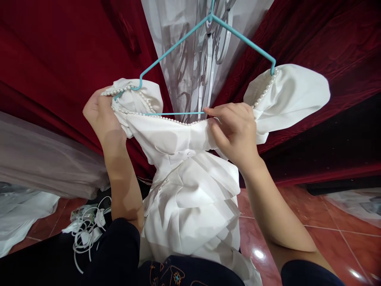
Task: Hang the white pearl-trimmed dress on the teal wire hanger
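A white dress [178,186] with puffed sleeves and a pearl-beaded neckline hangs from a light-blue hanger [242,37]. At the dress's left sleeve, my left hand [101,113] is closed on the fabric beside the beaded edge, with its fingers partly hidden behind the cloth. My right hand [233,125] pinches the neckline near the right side, its index finger lying along the hanger's lower bar. The hanger's right arm ends inside the right puffed sleeve [300,93]. Folds gather below the waist, and the lower skirt drops toward my body.
Dark red curtains [74,47] hang on both sides, with pale drapery [178,51] and a white curled metal frame [210,59] between them. White cables [85,240] lie on a black surface at lower left. Sheer fabric [44,155] hangs at left above red floor tiles [297,206].
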`<state>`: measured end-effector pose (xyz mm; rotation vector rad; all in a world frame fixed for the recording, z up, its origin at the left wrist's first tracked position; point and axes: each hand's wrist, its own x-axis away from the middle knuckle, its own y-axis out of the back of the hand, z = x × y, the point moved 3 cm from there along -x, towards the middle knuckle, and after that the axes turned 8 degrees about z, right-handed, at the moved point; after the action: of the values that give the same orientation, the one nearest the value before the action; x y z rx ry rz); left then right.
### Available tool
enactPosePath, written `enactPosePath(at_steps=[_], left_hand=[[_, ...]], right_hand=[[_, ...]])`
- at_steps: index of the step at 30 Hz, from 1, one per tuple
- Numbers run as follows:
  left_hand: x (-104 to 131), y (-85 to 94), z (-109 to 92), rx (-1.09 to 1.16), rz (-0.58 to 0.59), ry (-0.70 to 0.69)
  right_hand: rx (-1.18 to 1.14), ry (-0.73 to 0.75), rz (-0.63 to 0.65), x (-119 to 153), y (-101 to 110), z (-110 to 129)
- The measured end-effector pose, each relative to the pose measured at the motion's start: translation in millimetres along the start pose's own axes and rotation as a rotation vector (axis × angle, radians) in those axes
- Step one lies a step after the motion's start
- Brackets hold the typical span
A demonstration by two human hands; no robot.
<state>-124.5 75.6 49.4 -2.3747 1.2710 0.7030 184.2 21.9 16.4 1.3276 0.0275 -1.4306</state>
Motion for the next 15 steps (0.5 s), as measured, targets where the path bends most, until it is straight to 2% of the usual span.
enactPosePath(at_steps=[5, 10, 13, 15], left_hand=[[-12, -0.3, 12, -0.064, 0.162, 0.128], [-16, 3.6, 13, -0.077, 0.285, 0.025], [-18, 1.1, 5, -0.131, 0.304, 0.004], [-22, -1.3, 2, -0.159, 0.258, 0.073]], right_hand=[[0.025, -0.002, 0.028, 1, 2, 2], [0.022, -0.014, 0.019, 0, 1, 0], [0.009, -0.016, 0.019, -1, 1, -1], [0.006, -0.007, 0.01, -1, 1, 0]])
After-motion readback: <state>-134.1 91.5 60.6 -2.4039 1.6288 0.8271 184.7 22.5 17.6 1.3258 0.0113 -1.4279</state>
